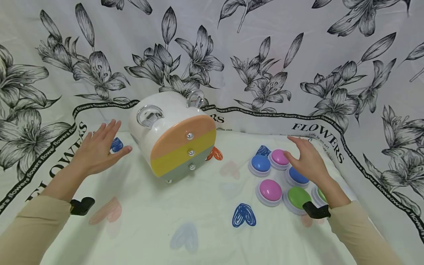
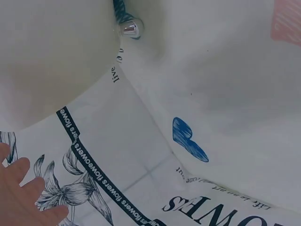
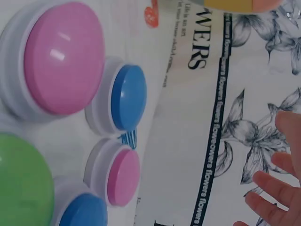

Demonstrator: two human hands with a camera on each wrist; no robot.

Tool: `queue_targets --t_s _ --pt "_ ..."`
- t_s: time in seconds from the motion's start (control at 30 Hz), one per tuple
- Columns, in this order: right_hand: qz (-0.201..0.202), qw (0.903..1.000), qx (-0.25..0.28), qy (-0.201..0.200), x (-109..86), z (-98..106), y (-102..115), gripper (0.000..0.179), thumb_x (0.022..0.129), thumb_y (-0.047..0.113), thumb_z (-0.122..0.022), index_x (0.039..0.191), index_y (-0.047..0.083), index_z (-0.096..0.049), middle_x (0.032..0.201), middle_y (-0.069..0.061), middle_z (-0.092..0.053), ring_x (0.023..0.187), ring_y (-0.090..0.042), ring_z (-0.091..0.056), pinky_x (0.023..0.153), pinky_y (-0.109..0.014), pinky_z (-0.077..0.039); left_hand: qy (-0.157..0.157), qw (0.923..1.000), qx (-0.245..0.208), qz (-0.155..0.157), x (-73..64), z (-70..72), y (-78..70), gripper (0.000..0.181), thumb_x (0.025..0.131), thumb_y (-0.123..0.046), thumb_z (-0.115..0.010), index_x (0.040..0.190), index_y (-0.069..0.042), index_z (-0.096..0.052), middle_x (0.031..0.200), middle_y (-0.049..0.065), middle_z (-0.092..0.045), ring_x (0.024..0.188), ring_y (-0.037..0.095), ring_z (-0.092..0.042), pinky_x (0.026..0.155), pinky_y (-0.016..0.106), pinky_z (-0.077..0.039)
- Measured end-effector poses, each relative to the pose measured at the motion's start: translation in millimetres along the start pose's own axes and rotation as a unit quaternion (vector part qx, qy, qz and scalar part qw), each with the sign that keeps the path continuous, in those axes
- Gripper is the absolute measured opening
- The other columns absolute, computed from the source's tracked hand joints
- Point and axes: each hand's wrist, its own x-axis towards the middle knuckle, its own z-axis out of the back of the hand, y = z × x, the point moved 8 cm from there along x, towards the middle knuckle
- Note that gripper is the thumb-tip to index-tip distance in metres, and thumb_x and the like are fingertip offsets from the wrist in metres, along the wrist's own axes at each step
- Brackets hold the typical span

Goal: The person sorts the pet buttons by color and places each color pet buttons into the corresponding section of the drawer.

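Note:
A white, round-sided toy chest (image 1: pixel 142 141) stands tilted in the head view. Its front has orange, yellow and grey-green bands, each with a silver knob (image 1: pixel 191 152). To its left my left hand (image 1: pixel 97 151) hovers with fingers spread, touching nothing. Several dome push buttons lie at the right: pink (image 1: pixel 270 190), blue (image 1: pixel 261 163) and green (image 1: pixel 299 197), on pale round bases. Above them my right hand (image 1: pixel 309 160) is held in the air, thumb and fingers apart. It partly covers a blue button (image 1: pixel 298 175). In the right wrist view its fingers (image 3: pixel 270 188) hold nothing.
A white cloth (image 1: pixel 142 228) with printed hearts covers the surface. Behind it hangs a flower-printed sheet (image 1: pixel 232 55) with a black lettered band. Two silver arched fittings, one at the left (image 1: pixel 149 116), sit on the chest's top.

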Motion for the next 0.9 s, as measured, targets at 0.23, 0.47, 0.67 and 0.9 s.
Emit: queue_targets --t_s 0.23,0.47,0.67,0.9 --pt "0.015 0.9983 0.043 -0.037 4.2 -4 17 0.051 0.085 0.017 -0.064 0.131 0.002 -0.048 0.124 -0.021 -0.053 0.115 -0.039 -0.047 0.092 -0.057 -0.039 -0.037 0.9975 -0.061 0.002 3.5 5.8 -7.4 0.086 0.090 -0.051 -0.047 0.149 -0.011 -0.001 0.154 0.017 -0.002 0.138 0.043 -0.006 0.105 0.067 -0.007" --pt "0.021 0.9969 0.058 -0.049 8.6 -11 36 0.047 0.085 0.017 -0.064 0.128 0.003 -0.050 0.123 -0.018 -0.055 0.112 -0.035 -0.051 0.090 -0.055 -0.043 -0.048 0.9914 -0.120 0.020 6.1 8.8 -14.9 0.083 0.089 -0.048 -0.052 0.150 -0.018 -0.002 0.155 0.010 -0.001 0.139 0.041 -0.005 0.100 0.072 -0.012" --pt "0.027 0.9934 0.084 -0.073 15.6 -15 51 0.046 0.085 0.018 -0.065 0.127 0.007 -0.051 0.121 -0.013 -0.058 0.110 -0.030 -0.054 0.085 -0.048 -0.048 -0.069 0.9821 -0.171 0.035 8.3 13.7 -18.1 0.082 0.089 -0.045 -0.054 0.150 -0.020 -0.005 0.155 0.009 -0.004 0.139 0.041 -0.007 0.101 0.071 -0.013" --pt "0.048 0.9871 0.122 -0.092 24.9 -22 77 0.042 0.085 0.016 -0.066 0.124 0.008 -0.054 0.115 -0.009 -0.063 0.104 -0.025 -0.059 0.079 -0.043 -0.052 -0.120 0.9680 -0.215 0.047 10.5 21.5 -24.2 0.076 0.088 -0.044 -0.056 0.149 -0.023 -0.015 0.155 0.004 -0.014 0.140 0.034 -0.013 0.107 0.063 -0.015"
